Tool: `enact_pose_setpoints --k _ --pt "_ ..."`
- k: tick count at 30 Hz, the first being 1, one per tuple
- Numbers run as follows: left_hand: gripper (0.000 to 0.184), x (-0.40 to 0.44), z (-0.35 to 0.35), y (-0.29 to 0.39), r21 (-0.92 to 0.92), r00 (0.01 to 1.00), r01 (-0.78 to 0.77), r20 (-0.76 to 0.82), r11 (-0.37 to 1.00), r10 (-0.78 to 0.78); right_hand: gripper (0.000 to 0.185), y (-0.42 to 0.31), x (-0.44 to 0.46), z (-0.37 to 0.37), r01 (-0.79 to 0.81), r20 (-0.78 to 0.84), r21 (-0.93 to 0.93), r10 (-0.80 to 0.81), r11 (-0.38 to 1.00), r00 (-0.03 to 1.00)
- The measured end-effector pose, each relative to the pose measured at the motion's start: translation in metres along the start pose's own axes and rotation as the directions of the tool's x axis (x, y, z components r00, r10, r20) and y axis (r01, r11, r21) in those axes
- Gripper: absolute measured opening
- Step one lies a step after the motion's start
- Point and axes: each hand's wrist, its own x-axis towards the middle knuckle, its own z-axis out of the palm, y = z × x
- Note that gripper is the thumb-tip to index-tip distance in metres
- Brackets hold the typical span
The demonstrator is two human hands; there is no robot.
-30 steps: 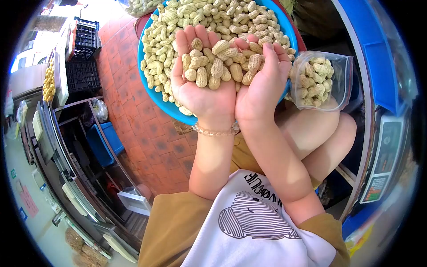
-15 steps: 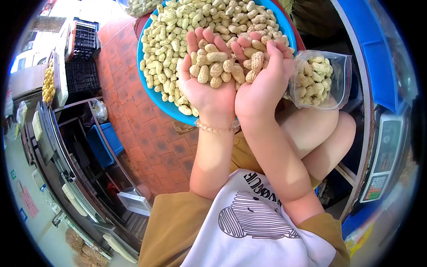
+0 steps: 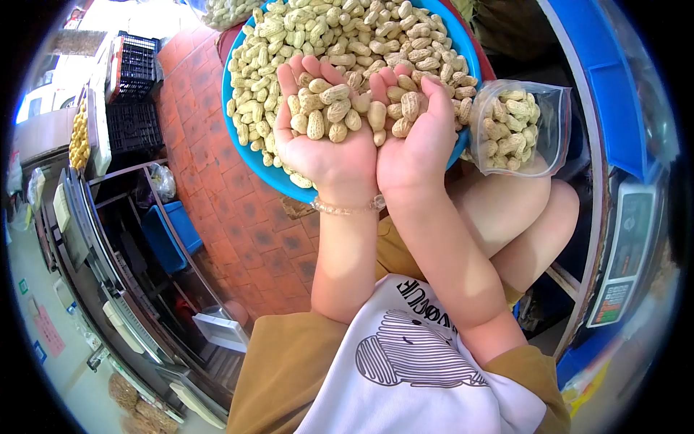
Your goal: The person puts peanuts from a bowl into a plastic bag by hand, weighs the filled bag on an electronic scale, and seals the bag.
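Note:
Palms up and side by side, my left hand point(image 3: 322, 160) and my right hand point(image 3: 413, 160) form a cup over a blue basin point(image 3: 269, 176). Unshelled peanuts point(image 3: 337, 111) lie heaped in both palms, a few of them along the seam between the hands. The fingers curl up loosely around the load, and a beaded bracelet point(image 3: 347, 209) circles my left wrist. Beneath, the basin is full of more unshelled peanuts point(image 3: 253, 79). Close to my right hand stands a clear zip bag point(image 3: 557, 134) partly filled with peanuts, resting by my leg.
A scale point(image 3: 620, 253) and a blue tray point(image 3: 622, 108) are along the right side. Black crates point(image 3: 135, 126) and a shelf with a blue bin point(image 3: 172, 235) stand to the left, across the red tiled floor point(image 3: 231, 210). Another bag of peanuts point(image 3: 228, 11) sits beyond the basin.
Both cupped hands have shifted a little left and closer to my body, with the peanuts in them. My left fingers have spread slightly and the heap sits more loosely.

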Motion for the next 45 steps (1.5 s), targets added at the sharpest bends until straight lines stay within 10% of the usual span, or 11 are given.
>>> enact_pose_setpoints --k 21,32,45 --pt "0.048 -0.025 0.034 -0.016 0.253 0.991 0.018 0.122 0.967 -0.050 0.028 -0.023 -0.017 0.002 0.146 0.340 -0.177 -0.079 0.973 0.937" --pt "0.046 -0.045 0.041 -0.023 0.187 0.948 0.150 0.251 0.971 -0.195 0.056 -0.056 -0.050 0.005 -0.049 0.421 0.058 0.020 0.997 0.907" --pt "0.045 0.018 0.042 -0.009 0.063 0.939 0.305 0.147 0.950 -0.311 0.028 -0.030 0.013 0.030 -0.114 0.442 -0.001 0.103 0.993 0.891"
